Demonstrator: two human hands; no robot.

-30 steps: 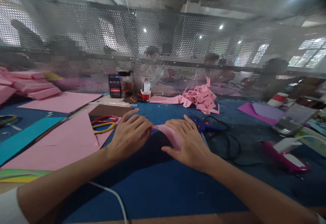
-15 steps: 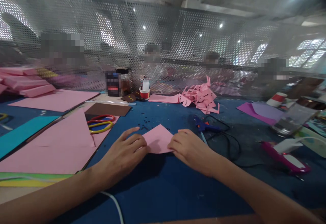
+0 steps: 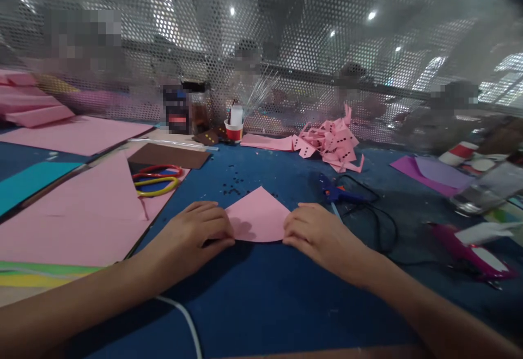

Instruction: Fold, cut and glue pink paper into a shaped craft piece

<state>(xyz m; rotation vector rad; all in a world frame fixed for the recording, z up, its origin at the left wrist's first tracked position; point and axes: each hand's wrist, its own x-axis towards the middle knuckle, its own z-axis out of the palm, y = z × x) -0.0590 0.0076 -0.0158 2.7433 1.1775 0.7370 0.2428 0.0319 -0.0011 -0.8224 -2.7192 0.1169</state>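
Note:
A pink piece of paper [image 3: 259, 217], triangular with its tip pointing away from me, is held just over the blue table. My left hand [image 3: 200, 228] pinches its left corner between thumb and fingers. At the right corner, my right hand [image 3: 318, 236] grips the paper the same way. The near edge bows slightly between the two hands, and the fingertips cover both corners. Small black bits [image 3: 232, 186] lie scattered beyond the paper. To the right of them rests a blue glue gun [image 3: 339, 193] with a black cord.
Red and yellow scissors [image 3: 157, 182] lie on pink sheets [image 3: 61, 239] at left. Pink cut-outs [image 3: 333, 141] are heaped at the back beside a paper cup [image 3: 234, 130]. A magenta tool [image 3: 474, 255] and purple paper [image 3: 433, 175] lie at right. A perforated metal screen [image 3: 286, 48] stands behind.
My hands have moved slightly apart at the corners, and more of the pink paper shows between them. The left forefinger, raised before, is now down with the other fingers. The camera has tilted downward.

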